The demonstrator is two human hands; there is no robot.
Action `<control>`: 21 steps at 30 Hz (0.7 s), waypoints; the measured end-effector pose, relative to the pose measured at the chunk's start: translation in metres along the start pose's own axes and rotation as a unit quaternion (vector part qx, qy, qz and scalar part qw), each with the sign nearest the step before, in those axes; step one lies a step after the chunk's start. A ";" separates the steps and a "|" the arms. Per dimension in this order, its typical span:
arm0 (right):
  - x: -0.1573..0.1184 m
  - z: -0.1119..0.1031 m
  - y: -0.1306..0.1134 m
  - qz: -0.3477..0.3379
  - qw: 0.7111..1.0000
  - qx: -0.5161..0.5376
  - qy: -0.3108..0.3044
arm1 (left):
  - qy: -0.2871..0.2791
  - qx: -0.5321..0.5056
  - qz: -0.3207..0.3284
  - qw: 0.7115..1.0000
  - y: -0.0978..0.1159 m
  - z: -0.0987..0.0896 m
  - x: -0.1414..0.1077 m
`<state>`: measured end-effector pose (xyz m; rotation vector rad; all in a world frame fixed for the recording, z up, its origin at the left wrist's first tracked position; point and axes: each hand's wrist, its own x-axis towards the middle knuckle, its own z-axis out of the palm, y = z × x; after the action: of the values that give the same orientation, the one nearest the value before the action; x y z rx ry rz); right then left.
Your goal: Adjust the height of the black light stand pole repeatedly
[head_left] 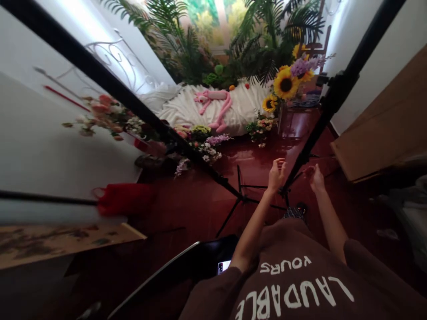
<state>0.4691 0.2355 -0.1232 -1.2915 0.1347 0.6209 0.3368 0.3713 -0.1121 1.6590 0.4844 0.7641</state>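
Observation:
Both of my hands reach out low in front of my body, on either side of a black stand pole (308,144). My left hand (277,172) is just left of the pole, its fingers apart and slightly curled, holding nothing. To the right of the pole is my right hand (314,174), with its fingers spread and nothing in them. A gap shows between each hand and the pole. The pole's lower end meets dark tripod legs above the red floor (196,209). My brown shirt (283,284) with white lettering fills the bottom.
Another black pole (133,100) slants across the left. Beyond are a pink plush toy (218,104) on white cloth (247,109), sunflowers (286,83) and palm leaves. A red bag (123,200) lies left; a brown board (383,115) leans right.

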 end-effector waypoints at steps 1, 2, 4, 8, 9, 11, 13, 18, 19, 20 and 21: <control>0.002 -0.001 -0.011 -0.028 1.000 -0.009 -0.003 | -0.028 -0.001 0.025 0.999 0.005 0.010 0.007; 0.005 -0.002 -0.021 -0.048 0.999 -0.019 -0.011 | -0.046 0.000 0.052 0.998 0.009 0.019 0.015; 0.009 0.000 -0.039 -0.054 0.996 -0.048 -0.042 | -0.068 0.002 0.095 0.993 0.015 0.039 0.032; 0.013 0.010 -0.058 0.024 0.990 -0.081 -0.116 | -0.111 0.010 0.092 0.990 0.015 0.075 0.064; 0.013 0.013 -0.059 0.034 0.989 -0.071 -0.127 | -0.114 0.018 0.081 0.990 0.013 0.082 0.068; 0.014 0.016 -0.058 0.030 0.989 -0.040 -0.137 | -0.104 0.038 0.067 0.992 0.008 0.092 0.074; 0.016 0.015 -0.056 0.023 0.989 -0.027 -0.147 | -0.081 0.049 0.064 0.993 0.004 0.097 0.074; 0.025 -0.003 -0.066 0.040 0.977 -0.101 -0.186 | -0.054 0.059 0.062 0.995 0.002 0.098 0.072; 0.027 -0.007 -0.071 0.042 0.971 -0.119 -0.201 | -0.055 0.064 0.062 0.994 0.002 0.097 0.072; 0.030 -0.012 -0.077 0.040 0.965 -0.138 -0.220 | -0.056 0.068 0.062 0.994 0.002 0.097 0.073; 0.032 -0.016 -0.083 0.035 0.957 -0.160 -0.240 | -0.057 0.071 0.063 0.994 0.002 0.097 0.073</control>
<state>0.5409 0.2209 -0.0705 -1.4116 -0.3356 1.0303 0.4565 0.3531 -0.1031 1.8679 0.3624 0.7349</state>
